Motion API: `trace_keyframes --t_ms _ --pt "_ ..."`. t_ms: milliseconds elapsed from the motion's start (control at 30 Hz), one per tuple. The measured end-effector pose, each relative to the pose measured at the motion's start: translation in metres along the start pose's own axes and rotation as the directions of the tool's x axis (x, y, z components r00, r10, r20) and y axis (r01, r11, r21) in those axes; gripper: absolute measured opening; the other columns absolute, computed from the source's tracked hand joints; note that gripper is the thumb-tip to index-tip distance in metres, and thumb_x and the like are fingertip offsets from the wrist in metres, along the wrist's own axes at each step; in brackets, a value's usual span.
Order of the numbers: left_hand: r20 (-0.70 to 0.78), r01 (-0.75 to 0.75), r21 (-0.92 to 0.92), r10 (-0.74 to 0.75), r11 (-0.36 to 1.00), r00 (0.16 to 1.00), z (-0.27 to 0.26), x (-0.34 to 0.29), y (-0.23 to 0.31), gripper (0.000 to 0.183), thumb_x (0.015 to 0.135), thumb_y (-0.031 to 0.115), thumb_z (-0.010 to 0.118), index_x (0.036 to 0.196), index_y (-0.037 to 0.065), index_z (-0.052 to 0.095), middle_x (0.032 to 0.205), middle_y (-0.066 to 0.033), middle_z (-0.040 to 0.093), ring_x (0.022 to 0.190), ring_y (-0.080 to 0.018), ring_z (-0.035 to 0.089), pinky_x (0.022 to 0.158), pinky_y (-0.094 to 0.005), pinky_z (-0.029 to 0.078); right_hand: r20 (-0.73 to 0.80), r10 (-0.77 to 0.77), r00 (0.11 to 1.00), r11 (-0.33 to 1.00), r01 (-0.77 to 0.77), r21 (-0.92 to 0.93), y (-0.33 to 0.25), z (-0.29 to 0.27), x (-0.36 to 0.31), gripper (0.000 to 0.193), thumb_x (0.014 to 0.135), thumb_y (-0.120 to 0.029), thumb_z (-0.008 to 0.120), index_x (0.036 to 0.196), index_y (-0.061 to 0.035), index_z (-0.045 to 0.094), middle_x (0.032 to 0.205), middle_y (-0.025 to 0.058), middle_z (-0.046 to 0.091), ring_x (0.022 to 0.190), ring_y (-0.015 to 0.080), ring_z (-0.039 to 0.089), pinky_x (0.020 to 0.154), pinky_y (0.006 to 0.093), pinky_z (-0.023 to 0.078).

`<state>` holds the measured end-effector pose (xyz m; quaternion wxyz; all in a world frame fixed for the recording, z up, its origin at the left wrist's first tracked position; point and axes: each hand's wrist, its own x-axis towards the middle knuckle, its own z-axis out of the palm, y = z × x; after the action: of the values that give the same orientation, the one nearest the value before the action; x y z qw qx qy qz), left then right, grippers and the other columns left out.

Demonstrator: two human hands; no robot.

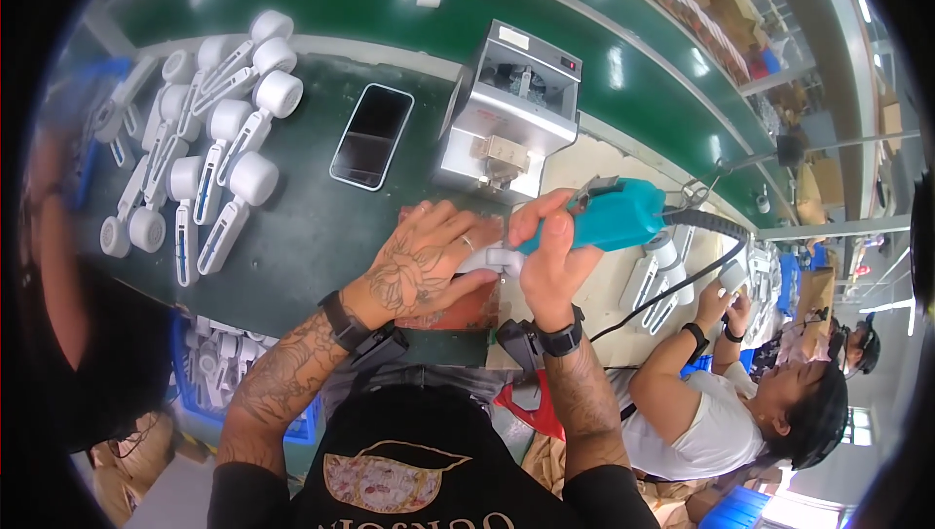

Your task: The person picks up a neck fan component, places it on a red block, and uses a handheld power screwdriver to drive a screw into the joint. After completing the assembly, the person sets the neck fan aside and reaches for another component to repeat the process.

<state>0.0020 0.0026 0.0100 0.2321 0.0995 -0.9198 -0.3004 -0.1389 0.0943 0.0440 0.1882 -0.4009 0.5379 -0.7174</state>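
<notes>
White plastic part [499, 259] lies over the red mat [475, 307], its visible length running roughly left to right. Your left hand [421, 261] pinches its left end; your right hand [552, 258], just beside its right end, grips the teal power tool [623, 217], tip hidden.

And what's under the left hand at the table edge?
A reddish-brown pad shows around the left hand, which holds a white part. The pad's middle is covered, so anything there can't be seen.
</notes>
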Motion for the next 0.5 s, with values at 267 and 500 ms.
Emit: trace_keyframes --t_ms 267,500 --pt "-0.006 -0.016 0.058 0.016 0.998 1.0 0.0 -0.002 -0.003 0.044 0.083 0.039 0.072 0.117 0.012 0.065 0.111 -0.0061 0.06 0.101 -0.0265 0.055 0.09 -0.0433 0.044 0.011 -0.006 1.0 1.0 0.006 -0.013 -0.001 0.004 0.001 0.039 0.1 -0.038 0.057 0.097 0.0003 0.049 0.07 0.0067 0.052 0.062 0.0171 0.054 0.058 0.0321 0.045" --pt "0.072 0.009 -0.032 -0.007 0.999 0.997 -0.008 -0.005 0.001 0.05 0.087 0.035 0.064 0.129 0.009 0.058 0.112 -0.0089 0.058 0.107 -0.0282 0.052 0.101 -0.0462 0.04 -0.049 -0.127 0.991 0.987 0.122 -0.102 -0.012 0.027 0.051 0.034 0.101 -0.032 0.056 0.106 0.0009 0.052 0.071 0.0055 0.056 0.063 0.0155 0.056 0.058 0.0298 0.045"
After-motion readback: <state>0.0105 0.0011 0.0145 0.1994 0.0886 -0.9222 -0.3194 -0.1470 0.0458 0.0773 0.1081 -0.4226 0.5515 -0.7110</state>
